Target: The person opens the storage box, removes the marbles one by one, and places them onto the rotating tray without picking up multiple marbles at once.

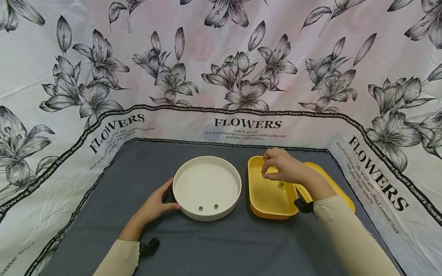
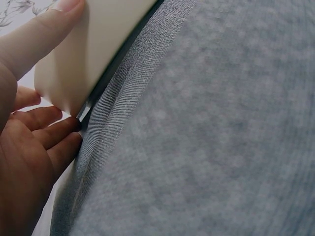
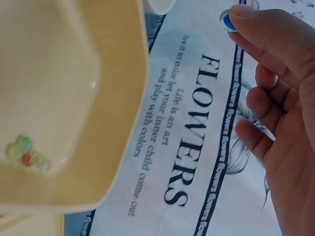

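A round white dish stands on the dark cloth. Two small marbles lie inside it near the front wall. My left hand rests against the dish's left side, its thumb on the outer wall and fingertips at the bottom edge in the left wrist view. Above the yellow container, my right hand pinches a clear and blue marble between thumb and index finger. Several green, yellow and red marbles sit together at the bottom of that container; the wrist partly covers its right edge in the head view.
A yellow lid lies right of the container, partly behind my right forearm. Dark grey cloth covers the table. Behind and at the sides hangs white fabric printed with flowers and lettering.
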{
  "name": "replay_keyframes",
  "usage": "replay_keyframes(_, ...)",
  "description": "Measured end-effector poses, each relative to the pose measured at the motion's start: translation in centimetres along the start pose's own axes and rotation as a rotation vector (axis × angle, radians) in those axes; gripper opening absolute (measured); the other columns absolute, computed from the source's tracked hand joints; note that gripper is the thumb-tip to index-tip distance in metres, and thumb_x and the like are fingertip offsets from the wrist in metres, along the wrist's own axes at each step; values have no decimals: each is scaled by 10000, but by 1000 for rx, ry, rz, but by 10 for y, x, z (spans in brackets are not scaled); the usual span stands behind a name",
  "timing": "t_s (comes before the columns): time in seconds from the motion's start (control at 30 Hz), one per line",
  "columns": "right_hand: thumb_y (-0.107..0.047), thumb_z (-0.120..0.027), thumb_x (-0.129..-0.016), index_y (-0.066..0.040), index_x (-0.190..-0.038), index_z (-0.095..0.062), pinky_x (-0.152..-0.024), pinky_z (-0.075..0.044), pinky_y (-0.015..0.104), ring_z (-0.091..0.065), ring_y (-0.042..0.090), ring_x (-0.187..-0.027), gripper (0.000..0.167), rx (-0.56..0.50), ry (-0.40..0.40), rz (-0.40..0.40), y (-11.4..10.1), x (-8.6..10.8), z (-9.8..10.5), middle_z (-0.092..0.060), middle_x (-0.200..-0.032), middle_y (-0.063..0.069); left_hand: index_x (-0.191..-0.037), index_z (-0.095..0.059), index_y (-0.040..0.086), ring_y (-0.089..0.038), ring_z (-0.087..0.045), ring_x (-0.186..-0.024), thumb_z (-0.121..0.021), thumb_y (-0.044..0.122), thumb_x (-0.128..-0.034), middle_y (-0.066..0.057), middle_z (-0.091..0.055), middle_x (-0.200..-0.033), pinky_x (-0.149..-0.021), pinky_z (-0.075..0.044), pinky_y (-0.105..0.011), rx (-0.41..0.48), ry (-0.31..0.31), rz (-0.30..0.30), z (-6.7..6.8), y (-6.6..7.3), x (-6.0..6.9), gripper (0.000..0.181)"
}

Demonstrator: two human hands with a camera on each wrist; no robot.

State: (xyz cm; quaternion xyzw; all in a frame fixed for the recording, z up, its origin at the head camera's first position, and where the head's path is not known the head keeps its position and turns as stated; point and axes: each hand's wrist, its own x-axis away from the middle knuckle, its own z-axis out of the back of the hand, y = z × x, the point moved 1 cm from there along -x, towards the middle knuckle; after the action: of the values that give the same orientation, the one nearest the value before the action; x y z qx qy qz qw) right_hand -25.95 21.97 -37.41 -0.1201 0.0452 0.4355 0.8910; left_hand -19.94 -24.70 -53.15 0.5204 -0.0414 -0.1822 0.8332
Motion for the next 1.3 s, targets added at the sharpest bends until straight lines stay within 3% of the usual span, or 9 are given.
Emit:
replay_keyframes(0.23,-257,-802,-921,-239,-950,-782,-829,-275,379,-376,168,-950,39,-49,18,13,-11,-26,1,-431,-934,-39,-1652,-183,90,-378,-312,-1518,-897,295,-788,-163,-290,-1667,-1212,-283,-573,3,0,1,4,-2,3,1140)
replay_keyframes(0.43,-216,-809,-913,-251,-944,-779,-808,-242,371,-336,164,-951,56,-136,102,82,-14,-44,-5,-393,-937,-14,-1649,-175,70,-384,-296,-1522,-887,286,-800,-171,-268,-1673,-1220,-276,-569,22,-11,-5,4,0,1,1128)
replay_keyframes(0.57,-193,-818,-902,-248,-933,-783,-791,-229,366,-329,158,-925,72,-136,144,142,-19,-54,-9,-378,-921,-19,-1647,-177,58,-391,-294,-1522,-888,259,-801,-180,-272,-1670,-1218,-275,-572,41,-11,-16,3,-1,2,1123)
replay_keyframes(0.97,-172,-845,-873,-172,-944,-805,-759,-283,338,-351,163,-867,82,-99,227,193,-29,-82,-19,-479,-930,17,-1646,-197,69,-380,-331,-1511,-894,313,-788,-172,-330,-1649,-1211,-297,-560,15,-3,-8,1,-1,3,1133)
replay_keyframes(1.3,-204,-830,-890,-176,-968,-816,-777,-292,355,-369,182,-892,84,-124,165,150,-29,-110,-29,-485,-958,20,-1644,-212,81,-388,-348,-1502,-893,205,-797,-184,-360,-1631,-1211,-305,-561,33,9,-5,0,1,1,1094)
